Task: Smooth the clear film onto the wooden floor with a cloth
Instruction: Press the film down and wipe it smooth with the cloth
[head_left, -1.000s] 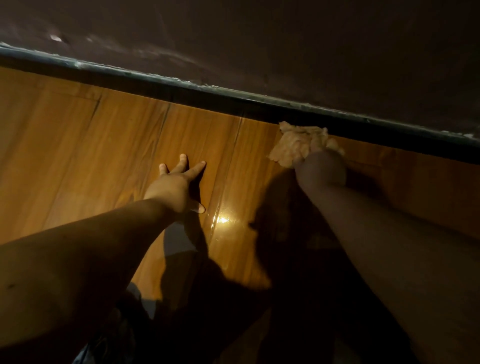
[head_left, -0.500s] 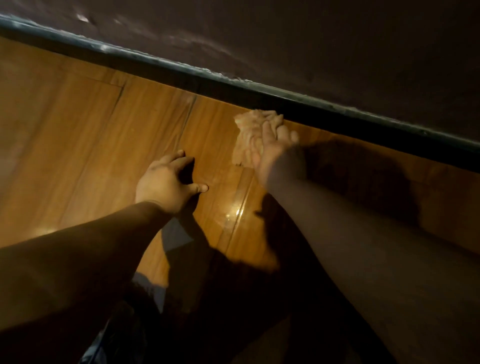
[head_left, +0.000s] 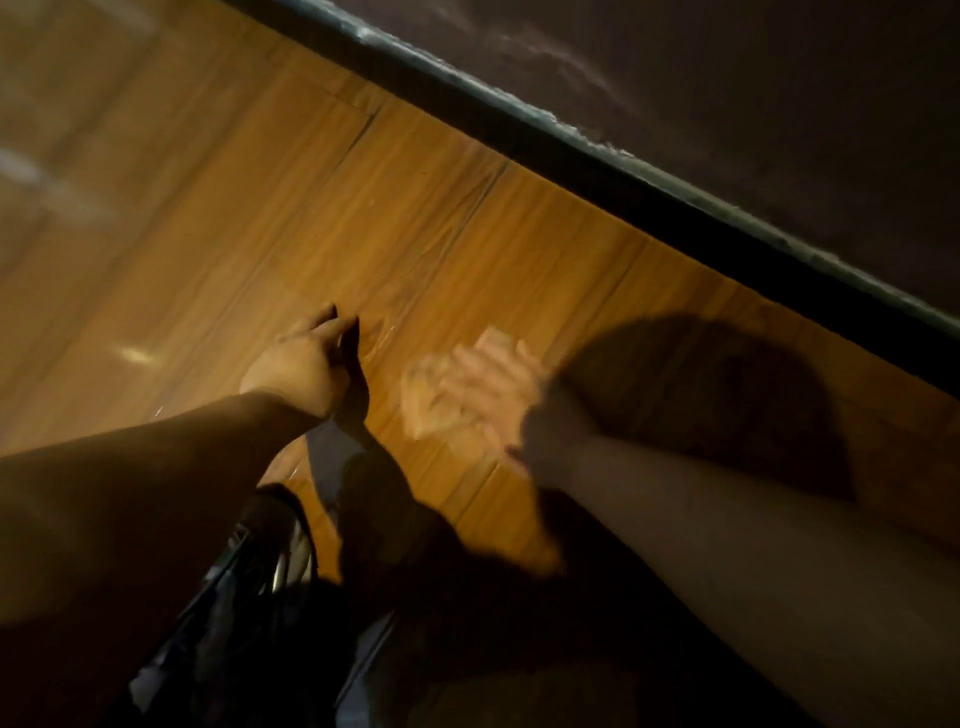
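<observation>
We look down over two bare forearms to a wooden floor (head_left: 208, 234) in low, warm light. The right hand (head_left: 493, 387) lies flat on a pale, crumpled cloth (head_left: 423, 402), fingers stretched out straight over it and pressing it to the boards. The hand and cloth are smeared by motion blur, so we can make out little more of the grasp. The cloth bulges out from under the palm on the thumb side.

Just across from that cloth, the left hand (head_left: 304, 361) rests on the floor with its fingers reaching forward and bent down, tips on the surface. We cannot tell whether they pinch anything or only press.

The clear film (head_left: 387, 327) shows as glossy creases and a glint just ahead of the left fingertips and between the two hands. From there its wrinkles run away from both hands across the planks toward a dark skirting (head_left: 649, 192) at the foot of a dark wall (head_left: 753, 78).

A broad rounded shadow (head_left: 701, 405) falls on the boards beyond the right wrist. Beneath the left forearm sits a dark object (head_left: 260, 545) — too dim for us to identify.
</observation>
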